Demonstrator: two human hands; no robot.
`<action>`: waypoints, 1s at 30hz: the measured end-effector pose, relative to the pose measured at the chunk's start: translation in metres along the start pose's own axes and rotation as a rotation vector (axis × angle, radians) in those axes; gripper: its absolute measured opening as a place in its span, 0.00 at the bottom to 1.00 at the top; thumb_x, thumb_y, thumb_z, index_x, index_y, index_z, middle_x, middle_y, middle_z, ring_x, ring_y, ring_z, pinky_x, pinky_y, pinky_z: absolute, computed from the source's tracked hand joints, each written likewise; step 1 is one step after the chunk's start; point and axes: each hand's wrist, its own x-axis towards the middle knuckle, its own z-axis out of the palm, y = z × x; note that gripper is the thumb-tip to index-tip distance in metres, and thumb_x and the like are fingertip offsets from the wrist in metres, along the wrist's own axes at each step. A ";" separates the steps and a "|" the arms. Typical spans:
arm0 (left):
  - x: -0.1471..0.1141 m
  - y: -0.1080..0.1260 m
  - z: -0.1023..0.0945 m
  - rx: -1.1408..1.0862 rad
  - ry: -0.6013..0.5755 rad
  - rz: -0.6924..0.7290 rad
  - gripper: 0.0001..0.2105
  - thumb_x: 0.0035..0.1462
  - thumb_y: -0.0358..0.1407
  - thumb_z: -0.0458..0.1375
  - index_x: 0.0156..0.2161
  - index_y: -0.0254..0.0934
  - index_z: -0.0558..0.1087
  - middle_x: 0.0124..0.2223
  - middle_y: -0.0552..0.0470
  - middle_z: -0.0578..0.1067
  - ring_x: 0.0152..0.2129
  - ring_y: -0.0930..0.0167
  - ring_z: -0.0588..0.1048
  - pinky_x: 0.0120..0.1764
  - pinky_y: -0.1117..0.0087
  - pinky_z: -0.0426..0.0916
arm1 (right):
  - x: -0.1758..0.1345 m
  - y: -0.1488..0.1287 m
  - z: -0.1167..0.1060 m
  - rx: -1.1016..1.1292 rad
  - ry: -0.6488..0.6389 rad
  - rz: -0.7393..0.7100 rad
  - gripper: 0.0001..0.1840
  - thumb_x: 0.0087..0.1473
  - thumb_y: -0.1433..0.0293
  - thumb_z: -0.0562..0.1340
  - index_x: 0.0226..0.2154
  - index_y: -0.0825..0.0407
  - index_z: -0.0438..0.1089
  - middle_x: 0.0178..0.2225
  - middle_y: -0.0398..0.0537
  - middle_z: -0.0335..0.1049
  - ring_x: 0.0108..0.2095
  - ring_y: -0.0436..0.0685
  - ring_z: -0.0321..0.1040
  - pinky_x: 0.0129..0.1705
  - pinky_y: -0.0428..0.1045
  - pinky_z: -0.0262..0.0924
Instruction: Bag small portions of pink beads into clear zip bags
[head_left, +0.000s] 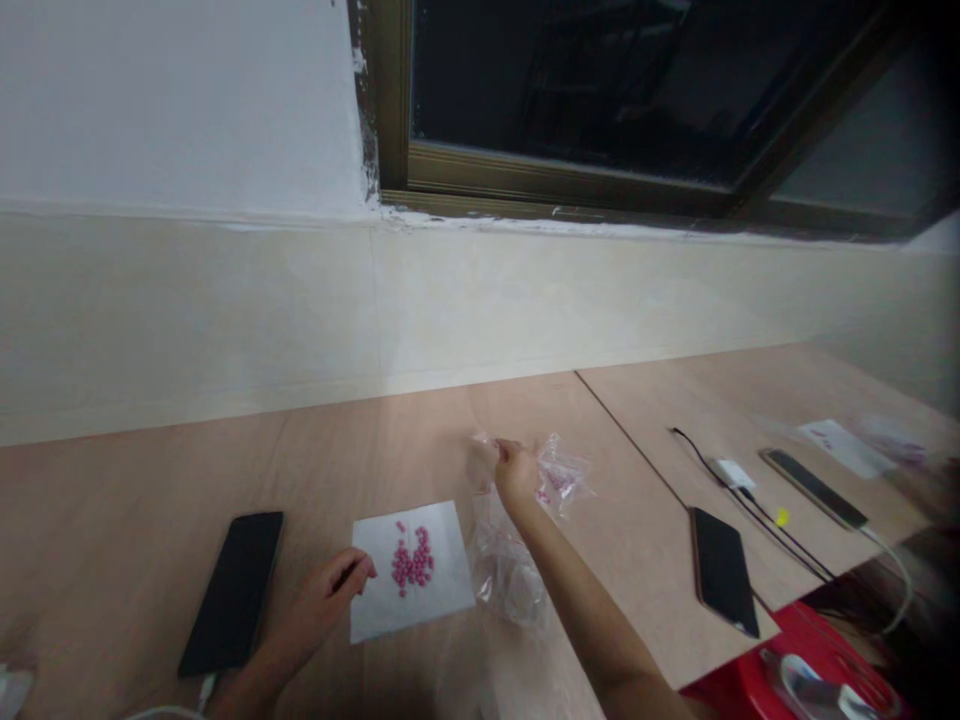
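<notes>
A white paper sheet (pixel 367 622) lies on the wooden table with many small pink beads (pixel 412 565) gathered in its middle. My left hand (pixel 330 585) is at the sheet's left edge, its fingers curled and the tips close together; whatever is between them is too small to see. Beyond the sheet, my right hand (pixel 516 475) pinches a bit of clear plastic bag (pixel 484 438). Just right of that hand is another clear bag (pixel 562 475) with pink beads inside. More clear plastic bags (pixel 510 575) lie between the sheet and my right forearm.
A black phone (pixel 234 590) with a white cable lies at left. Right of a table seam are a second phone (pixel 724 570), a white adapter (pixel 733 474) with black cables, a third phone (pixel 814 487) and another white sheet (pixel 847 448). A red stool (pixel 739 680) stands at lower right.
</notes>
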 end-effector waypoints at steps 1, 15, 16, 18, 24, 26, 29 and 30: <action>0.001 0.004 0.000 -0.015 0.001 0.011 0.14 0.52 0.44 0.47 0.28 0.35 0.68 0.25 0.54 0.67 0.26 0.70 0.67 0.31 0.73 0.60 | -0.008 -0.004 0.000 0.020 -0.012 -0.010 0.15 0.54 0.66 0.54 0.44 0.54 0.62 0.45 0.50 0.62 0.40 0.54 0.63 0.40 0.54 0.61; 0.012 0.028 0.015 -0.259 -0.059 0.014 0.16 0.48 0.47 0.52 0.22 0.35 0.61 0.16 0.61 0.62 0.14 0.77 0.63 0.21 0.76 0.60 | -0.115 -0.027 0.014 0.309 -0.310 -0.247 0.12 0.47 0.73 0.58 0.37 0.49 0.71 0.39 0.50 0.70 0.43 0.58 0.62 0.46 0.56 0.54; 0.009 0.028 0.015 -0.243 -0.078 0.010 0.16 0.47 0.47 0.52 0.21 0.35 0.61 0.16 0.61 0.61 0.13 0.77 0.62 0.20 0.76 0.59 | -0.114 -0.030 0.013 0.303 -0.312 -0.207 0.10 0.46 0.71 0.59 0.35 0.51 0.71 0.37 0.51 0.70 0.41 0.58 0.62 0.44 0.55 0.56; 0.005 0.029 0.017 -0.201 -0.115 0.012 0.15 0.48 0.45 0.52 0.21 0.35 0.60 0.16 0.62 0.60 0.12 0.78 0.61 0.18 0.77 0.58 | -0.111 -0.039 0.011 0.320 -0.369 -0.118 0.07 0.48 0.68 0.58 0.29 0.54 0.70 0.29 0.50 0.70 0.34 0.55 0.64 0.37 0.51 0.59; -0.003 0.031 0.027 -0.111 -0.199 0.028 0.14 0.46 0.43 0.55 0.21 0.35 0.59 0.18 0.61 0.61 0.12 0.79 0.62 0.14 0.79 0.57 | -0.101 -0.050 0.017 0.473 -0.753 0.113 0.12 0.49 0.67 0.55 0.19 0.54 0.62 0.14 0.39 0.58 0.15 0.47 0.56 0.17 0.43 0.51; -0.005 0.031 0.025 -0.139 -0.260 0.014 0.15 0.46 0.44 0.56 0.21 0.35 0.59 0.19 0.60 0.63 0.12 0.79 0.64 0.14 0.79 0.59 | -0.098 -0.046 0.017 0.555 -0.898 0.141 0.12 0.48 0.65 0.55 0.19 0.54 0.61 0.14 0.38 0.57 0.13 0.46 0.55 0.14 0.42 0.50; -0.007 0.030 0.019 -0.235 -0.327 -0.028 0.16 0.46 0.45 0.55 0.22 0.35 0.59 0.20 0.59 0.66 0.13 0.78 0.66 0.17 0.77 0.63 | -0.095 -0.038 0.014 0.625 -1.027 0.159 0.13 0.47 0.63 0.56 0.18 0.54 0.60 0.13 0.37 0.57 0.12 0.44 0.53 0.12 0.41 0.48; -0.008 0.028 0.016 -0.266 -0.320 -0.045 0.16 0.46 0.46 0.54 0.22 0.35 0.59 0.19 0.59 0.66 0.13 0.77 0.66 0.18 0.76 0.64 | -0.095 -0.035 0.013 0.625 -1.024 0.164 0.13 0.46 0.63 0.56 0.18 0.54 0.60 0.13 0.37 0.57 0.11 0.44 0.52 0.12 0.40 0.47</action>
